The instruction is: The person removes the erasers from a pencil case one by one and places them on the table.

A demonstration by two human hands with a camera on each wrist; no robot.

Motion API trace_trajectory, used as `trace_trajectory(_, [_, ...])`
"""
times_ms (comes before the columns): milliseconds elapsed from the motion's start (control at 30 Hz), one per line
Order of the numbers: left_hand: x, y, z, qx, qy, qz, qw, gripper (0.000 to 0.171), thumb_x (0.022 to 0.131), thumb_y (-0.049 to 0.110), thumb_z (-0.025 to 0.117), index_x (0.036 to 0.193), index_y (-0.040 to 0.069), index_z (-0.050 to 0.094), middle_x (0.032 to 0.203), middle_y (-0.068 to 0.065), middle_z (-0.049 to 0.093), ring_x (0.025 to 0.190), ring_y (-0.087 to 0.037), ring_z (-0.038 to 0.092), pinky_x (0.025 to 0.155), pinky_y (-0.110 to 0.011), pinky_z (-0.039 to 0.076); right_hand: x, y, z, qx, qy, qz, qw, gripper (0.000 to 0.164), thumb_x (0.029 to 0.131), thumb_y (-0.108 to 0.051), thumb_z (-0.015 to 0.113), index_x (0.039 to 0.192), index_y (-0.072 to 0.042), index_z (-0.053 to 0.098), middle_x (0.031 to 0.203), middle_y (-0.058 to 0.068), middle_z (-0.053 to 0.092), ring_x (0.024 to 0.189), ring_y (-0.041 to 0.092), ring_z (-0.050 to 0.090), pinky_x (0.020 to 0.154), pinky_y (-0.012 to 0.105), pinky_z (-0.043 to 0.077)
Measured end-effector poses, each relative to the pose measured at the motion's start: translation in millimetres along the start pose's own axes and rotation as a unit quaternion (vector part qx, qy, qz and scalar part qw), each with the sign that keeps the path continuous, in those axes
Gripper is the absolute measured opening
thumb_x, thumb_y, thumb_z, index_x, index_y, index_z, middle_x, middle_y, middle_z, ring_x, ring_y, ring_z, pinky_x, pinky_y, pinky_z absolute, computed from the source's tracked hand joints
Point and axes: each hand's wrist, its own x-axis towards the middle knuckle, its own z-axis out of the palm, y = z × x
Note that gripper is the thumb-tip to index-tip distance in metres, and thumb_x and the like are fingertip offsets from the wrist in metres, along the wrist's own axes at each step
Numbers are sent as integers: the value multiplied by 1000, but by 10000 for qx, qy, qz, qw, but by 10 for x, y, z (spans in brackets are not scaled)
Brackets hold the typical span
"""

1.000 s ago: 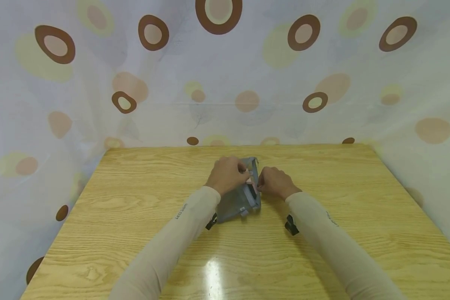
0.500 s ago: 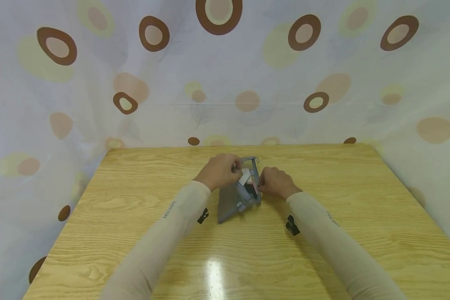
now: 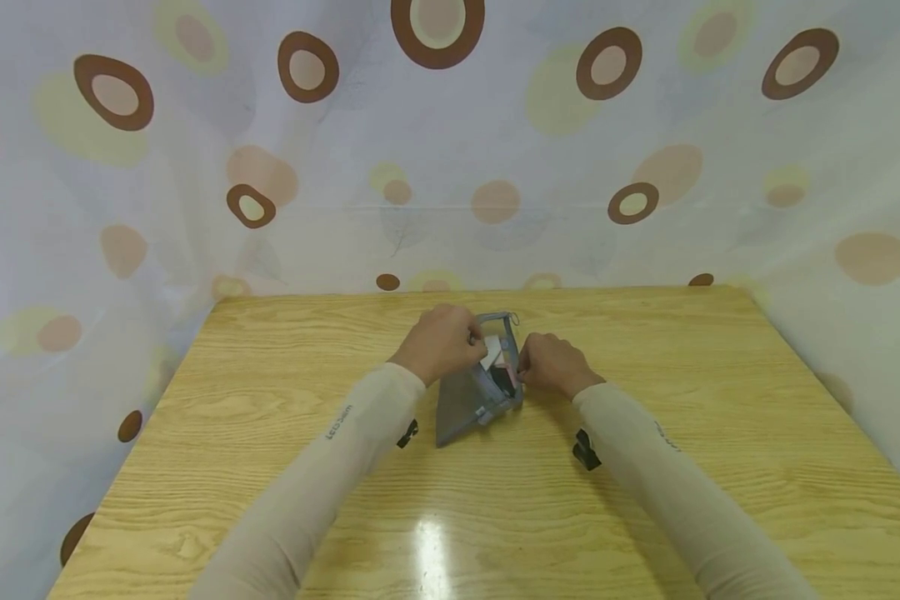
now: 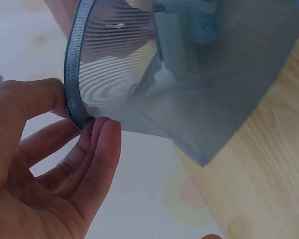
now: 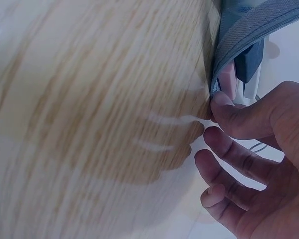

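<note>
Left arm (image 3: 315, 483): we see it reach forward, slanting inward.
Right arm (image 3: 678, 492): we see the mirrored slant.
Left hand (image 3: 441, 342): we log fingers bent, pinching with the thumb.
Right hand (image 3: 555, 365): we log a pinch, lower fingers loosely bent.
Hands: we mark near, not touching.

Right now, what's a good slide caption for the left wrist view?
A left hand pinches the rim of a see-through grey pouch, a wood-grain table behind.
</note>
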Motion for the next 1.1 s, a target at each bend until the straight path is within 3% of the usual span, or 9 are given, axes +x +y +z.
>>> trace_trajectory(200, [26,-9,-6,-486,-468,-76,9977,27,93,9,65,117,3,76,107,-8,75,69,-11,60,67,-26,52,9,-11,9,-23,-20,-9,10000,6,89,-10,76,85,-9,80,85,1,73,70,18,58,65,41,55])
trace_trajectory(400, [33,-97,-87,-750,-1117,-107,9908,43,91,11,74,131,-2,66,80,-4,69,68,-16,63,68,-27,54,3,-12,15,26,48,-77,10000,5,90,-11,76,88,-8,81,88,3,75,71,18,61,67,43,57])
trace_trajectory(500, [19,-151,-122,-783,-1366,-148,9874,54,89,13,79,138,-2,60,76,-4,66,69,-20,65,71,-28,55,-2,-8,22,43,75,-114,9999,6,90,-10,76,87,-9,81,88,3,75,70,17,61,67,43,57])
trace_trajectory(767, [-94,-295,-138,-1071,-1396,-375,9837,79,83,14,86,149,-2,46,87,-12,65,72,-18,62,71,-28,54,-5,1,33,8,68,-148,9999,6,90,-11,76,89,-9,82,88,3,76,69,17,58,65,41,56])
trace_trajectory(833, [-107,-337,-129,-1266,-1408,-419,9810,65,82,12,86,137,-9,57,107,-15,69,70,-17,60,71,-27,53,-5,12,34,0,48,-147,9999,7,91,-11,76,92,-8,82,90,4,76,71,17,61,67,42,58])
trace_trajectory(933, [-113,-393,-110,-1478,-1450,-416,9774,56,82,11,85,128,-12,61,113,-19,68,73,-16,60,73,-27,53,-8,24,29,18,28,-96,9999,8,91,-11,75,94,-8,82,92,5,76,74,18,64,70,44,59])
trace_trajectory(1000, [-114,-427,-89,-1644,-1488,-426,9742,59,83,9,85,131,-11,59,112,-16,68,77,-16,61,75,-28,53,-13,28,24,16,23,-90,10000,8,91,-11,75,94,-8,82,94,6,76,77,19,66,72,46,59])
trace_trajectory(1067, [-124,-471,-56,-1919,-1483,-481,9689,79,82,8,85,149,-4,45,100,-16,64,84,-18,64,76,-29,55,-20,27,17,15,18,-96,10000,8,91,-11,75,92,-9,82,95,5,76,76,19,66,71,46,59])
trace_trajectory(1100, [-131,-501,-33,-2101,-1471,-532,9651,88,82,7,85,155,-2,37,101,-16,62,83,-19,65,77,-32,56,-22,26,17,15,18,-108,9999,8,91,-11,74,90,-10,82,93,4,76,74,18,64,69,44,58])
